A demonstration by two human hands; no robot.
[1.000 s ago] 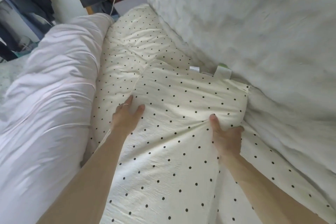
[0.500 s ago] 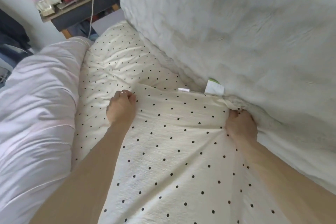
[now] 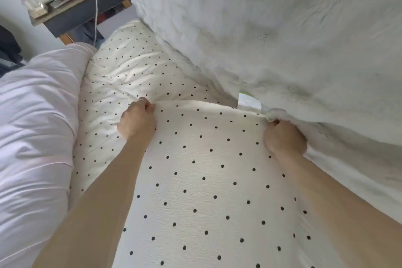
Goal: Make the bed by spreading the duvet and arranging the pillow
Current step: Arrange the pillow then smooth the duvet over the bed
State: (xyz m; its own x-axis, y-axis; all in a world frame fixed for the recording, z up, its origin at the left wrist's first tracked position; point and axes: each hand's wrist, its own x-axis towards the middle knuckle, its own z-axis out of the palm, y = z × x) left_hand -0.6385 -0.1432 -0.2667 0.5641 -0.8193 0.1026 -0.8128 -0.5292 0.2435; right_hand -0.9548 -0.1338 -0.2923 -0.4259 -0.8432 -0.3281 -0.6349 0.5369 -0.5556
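Duvet [image 3: 37,132] lies rolled up on the left. Left hand [image 3: 137,123] pinches the dotted pillow [image 3: 206,169] at its far left corner. Right hand [image 3: 285,139] grips the far right corner, against the fluffy blanket [image 3: 282,39]. Its length runs back toward the person, I'd say.

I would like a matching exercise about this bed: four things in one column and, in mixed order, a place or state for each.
1 left hand
2 right hand
3 duvet
4 label

a bunched along the left side
b white, at the far edge of the pillow
c grips the pillow corner by the fluffy blanket
d wears a ring

Pairs: 1-d, 2-c, 3-a, 4-b
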